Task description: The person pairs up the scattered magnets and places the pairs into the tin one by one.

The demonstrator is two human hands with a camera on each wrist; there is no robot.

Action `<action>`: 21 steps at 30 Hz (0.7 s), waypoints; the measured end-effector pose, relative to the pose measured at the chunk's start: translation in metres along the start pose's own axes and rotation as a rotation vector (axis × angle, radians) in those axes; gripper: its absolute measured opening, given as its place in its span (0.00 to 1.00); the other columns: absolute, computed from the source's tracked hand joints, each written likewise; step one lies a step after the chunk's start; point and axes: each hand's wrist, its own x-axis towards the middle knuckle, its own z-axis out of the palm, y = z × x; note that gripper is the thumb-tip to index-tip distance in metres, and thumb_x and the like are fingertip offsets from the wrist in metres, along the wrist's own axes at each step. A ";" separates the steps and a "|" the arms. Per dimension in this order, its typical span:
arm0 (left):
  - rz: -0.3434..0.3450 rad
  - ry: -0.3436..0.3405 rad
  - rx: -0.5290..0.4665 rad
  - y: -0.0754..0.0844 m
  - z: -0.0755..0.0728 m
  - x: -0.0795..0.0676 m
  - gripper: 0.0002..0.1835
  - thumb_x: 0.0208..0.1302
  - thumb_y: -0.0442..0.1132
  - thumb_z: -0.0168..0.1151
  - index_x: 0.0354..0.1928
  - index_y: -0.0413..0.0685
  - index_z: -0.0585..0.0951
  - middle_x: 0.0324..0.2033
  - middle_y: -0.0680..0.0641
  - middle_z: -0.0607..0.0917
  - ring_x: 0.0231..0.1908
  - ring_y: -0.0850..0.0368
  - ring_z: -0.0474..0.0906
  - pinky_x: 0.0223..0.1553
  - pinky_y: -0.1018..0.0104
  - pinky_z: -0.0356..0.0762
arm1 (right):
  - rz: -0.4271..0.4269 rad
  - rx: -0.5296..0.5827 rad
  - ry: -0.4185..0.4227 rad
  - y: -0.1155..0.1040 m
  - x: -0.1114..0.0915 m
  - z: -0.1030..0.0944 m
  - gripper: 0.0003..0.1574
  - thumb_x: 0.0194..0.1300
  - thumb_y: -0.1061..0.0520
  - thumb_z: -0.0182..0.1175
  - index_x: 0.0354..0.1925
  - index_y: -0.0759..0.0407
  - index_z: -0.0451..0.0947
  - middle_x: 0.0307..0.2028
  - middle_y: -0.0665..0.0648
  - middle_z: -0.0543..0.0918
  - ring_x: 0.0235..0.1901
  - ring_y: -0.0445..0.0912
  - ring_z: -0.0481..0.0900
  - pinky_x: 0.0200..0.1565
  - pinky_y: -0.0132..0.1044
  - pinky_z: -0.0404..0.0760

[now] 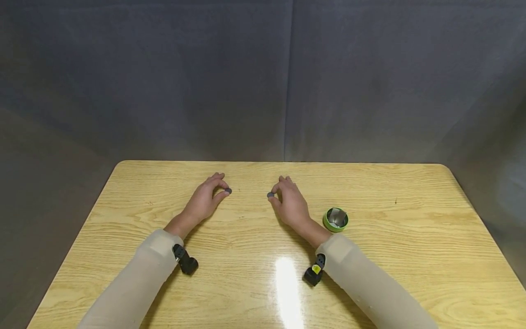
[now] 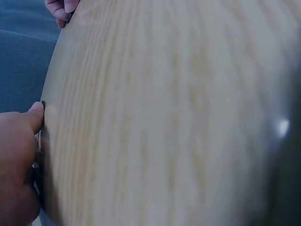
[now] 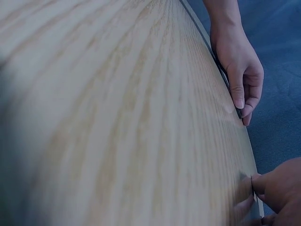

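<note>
Over the far middle part of the table, my left hand [image 1: 202, 199] pinches a small dark grey disc [image 1: 228, 191] between thumb and index finger. A similar dark disc [image 1: 270, 195] is held by my right hand [image 1: 292, 205], also at the thumb and index fingertips. A gap of bare wood separates the two hands. In the left wrist view, a thin dark edge of the disc [image 2: 43, 104] shows at the left thumb tip. The right wrist view catches both hands low at the tabletop; the discs are mostly hidden there.
To the right of my right wrist stands a small round green container [image 1: 327, 225] with shiny metallic pieces inside. The light wooden table [image 1: 238, 246] has a bright glare near its front. A dark grey curtain [image 1: 205, 91] hangs behind it.
</note>
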 end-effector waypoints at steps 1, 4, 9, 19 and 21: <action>-0.001 0.001 -0.003 0.000 0.000 0.000 0.10 0.75 0.38 0.60 0.52 0.40 0.80 0.73 0.36 0.66 0.76 0.38 0.53 0.75 0.43 0.53 | 0.000 0.001 0.001 0.000 0.000 0.000 0.09 0.70 0.59 0.66 0.43 0.62 0.78 0.69 0.71 0.70 0.74 0.64 0.59 0.75 0.54 0.55; -0.001 0.007 -0.006 0.000 0.000 -0.001 0.10 0.75 0.38 0.60 0.51 0.40 0.80 0.73 0.36 0.66 0.76 0.38 0.53 0.75 0.43 0.53 | -0.001 0.006 0.000 0.000 0.001 0.001 0.08 0.70 0.60 0.66 0.43 0.63 0.78 0.69 0.71 0.70 0.74 0.64 0.59 0.75 0.55 0.54; -0.009 0.022 -0.007 0.002 0.002 -0.001 0.10 0.75 0.38 0.61 0.51 0.40 0.80 0.73 0.36 0.67 0.76 0.39 0.54 0.75 0.44 0.53 | -0.019 0.019 0.001 -0.001 0.002 0.002 0.07 0.71 0.61 0.65 0.42 0.63 0.78 0.69 0.72 0.69 0.74 0.65 0.58 0.75 0.56 0.54; -0.038 0.022 -0.023 0.009 0.006 0.000 0.10 0.75 0.38 0.61 0.51 0.41 0.80 0.74 0.35 0.65 0.77 0.39 0.51 0.75 0.43 0.52 | -0.054 0.007 0.005 0.001 0.007 0.007 0.08 0.73 0.60 0.63 0.44 0.65 0.78 0.69 0.74 0.68 0.73 0.66 0.59 0.74 0.59 0.55; -0.039 0.024 -0.023 0.010 0.006 0.000 0.10 0.75 0.38 0.61 0.51 0.41 0.80 0.74 0.35 0.65 0.77 0.40 0.51 0.75 0.43 0.52 | -0.052 0.008 0.003 0.000 0.007 0.007 0.08 0.73 0.60 0.63 0.44 0.65 0.78 0.69 0.74 0.67 0.73 0.66 0.59 0.74 0.60 0.55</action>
